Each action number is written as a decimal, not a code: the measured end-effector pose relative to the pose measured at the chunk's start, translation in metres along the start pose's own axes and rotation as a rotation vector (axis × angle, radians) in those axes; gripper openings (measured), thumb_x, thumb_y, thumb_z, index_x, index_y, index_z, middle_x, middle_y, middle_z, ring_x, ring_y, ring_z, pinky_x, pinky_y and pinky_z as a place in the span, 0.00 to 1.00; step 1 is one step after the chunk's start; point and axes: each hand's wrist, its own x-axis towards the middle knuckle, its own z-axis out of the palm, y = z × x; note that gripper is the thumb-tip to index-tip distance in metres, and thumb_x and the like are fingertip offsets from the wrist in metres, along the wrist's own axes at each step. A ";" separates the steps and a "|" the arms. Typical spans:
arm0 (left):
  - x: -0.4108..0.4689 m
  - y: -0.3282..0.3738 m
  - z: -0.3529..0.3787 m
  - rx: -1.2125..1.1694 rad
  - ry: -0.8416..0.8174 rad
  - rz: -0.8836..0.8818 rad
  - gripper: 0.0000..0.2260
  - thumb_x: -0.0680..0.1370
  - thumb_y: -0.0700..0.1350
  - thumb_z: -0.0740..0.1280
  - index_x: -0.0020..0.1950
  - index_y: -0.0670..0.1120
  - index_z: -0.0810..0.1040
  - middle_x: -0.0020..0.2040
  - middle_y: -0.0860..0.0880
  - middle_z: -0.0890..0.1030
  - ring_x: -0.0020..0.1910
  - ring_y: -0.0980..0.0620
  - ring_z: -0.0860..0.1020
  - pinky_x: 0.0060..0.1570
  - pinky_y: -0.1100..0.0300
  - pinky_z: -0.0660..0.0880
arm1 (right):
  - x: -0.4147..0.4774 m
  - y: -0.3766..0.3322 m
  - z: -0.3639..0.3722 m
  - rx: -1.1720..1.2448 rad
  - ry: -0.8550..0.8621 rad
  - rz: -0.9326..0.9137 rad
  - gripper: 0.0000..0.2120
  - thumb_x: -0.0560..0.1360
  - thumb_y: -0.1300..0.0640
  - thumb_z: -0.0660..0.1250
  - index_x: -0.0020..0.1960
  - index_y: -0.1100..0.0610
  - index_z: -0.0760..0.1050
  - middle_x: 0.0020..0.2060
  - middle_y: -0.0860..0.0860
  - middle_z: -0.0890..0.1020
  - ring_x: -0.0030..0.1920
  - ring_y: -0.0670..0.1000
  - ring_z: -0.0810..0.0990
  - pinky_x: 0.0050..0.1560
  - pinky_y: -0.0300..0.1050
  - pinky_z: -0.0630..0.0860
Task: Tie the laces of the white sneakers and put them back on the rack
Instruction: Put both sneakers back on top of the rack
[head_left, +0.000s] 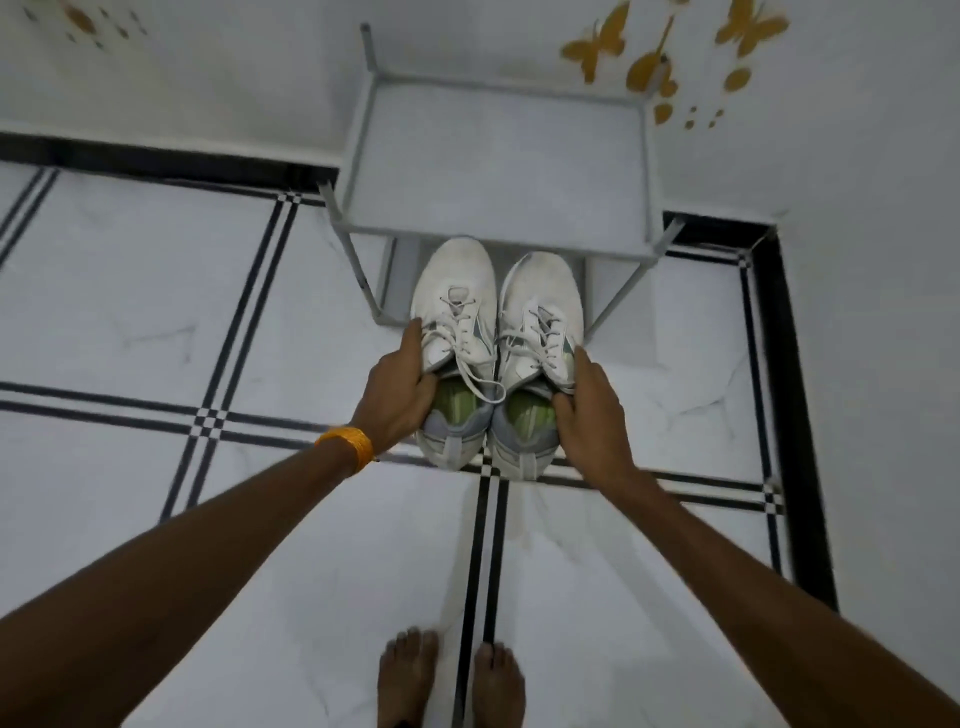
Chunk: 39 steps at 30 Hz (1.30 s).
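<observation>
Two white mesh-like sneakers, each hand's grip clasping one collar.

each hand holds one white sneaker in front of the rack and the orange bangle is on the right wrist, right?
Not quite: the head view shows the orange bangle on the left wrist. The rest holds: the left hand and right hand each hold one white sneaker before the rack.

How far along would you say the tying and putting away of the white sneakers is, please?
Done: the laces on both look knotted, though blur hides detail. In hand: the left hand grips the left sneaker, the right hand the right sneaker, toes toward the grey rack. Left: seat both on a shelf and let go.
</observation>
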 end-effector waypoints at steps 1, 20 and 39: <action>0.004 0.024 -0.020 0.003 -0.006 -0.005 0.27 0.77 0.40 0.60 0.76 0.48 0.56 0.59 0.40 0.81 0.52 0.38 0.80 0.53 0.48 0.78 | 0.006 -0.019 -0.023 -0.010 0.013 0.009 0.25 0.79 0.61 0.60 0.75 0.59 0.61 0.60 0.58 0.75 0.58 0.57 0.76 0.55 0.48 0.72; 0.253 0.113 -0.122 -0.034 -0.020 -0.027 0.24 0.77 0.42 0.59 0.74 0.47 0.60 0.58 0.40 0.81 0.51 0.39 0.81 0.52 0.48 0.80 | 0.263 -0.113 -0.097 -0.092 0.062 0.043 0.25 0.80 0.63 0.59 0.76 0.63 0.59 0.60 0.62 0.75 0.55 0.61 0.78 0.52 0.54 0.78; 0.341 0.035 -0.045 0.105 -0.094 -0.094 0.28 0.78 0.45 0.64 0.76 0.44 0.58 0.61 0.37 0.78 0.56 0.35 0.78 0.57 0.44 0.76 | 0.344 -0.031 -0.028 -0.080 -0.066 0.062 0.26 0.81 0.57 0.61 0.76 0.61 0.60 0.58 0.62 0.75 0.54 0.60 0.78 0.51 0.51 0.77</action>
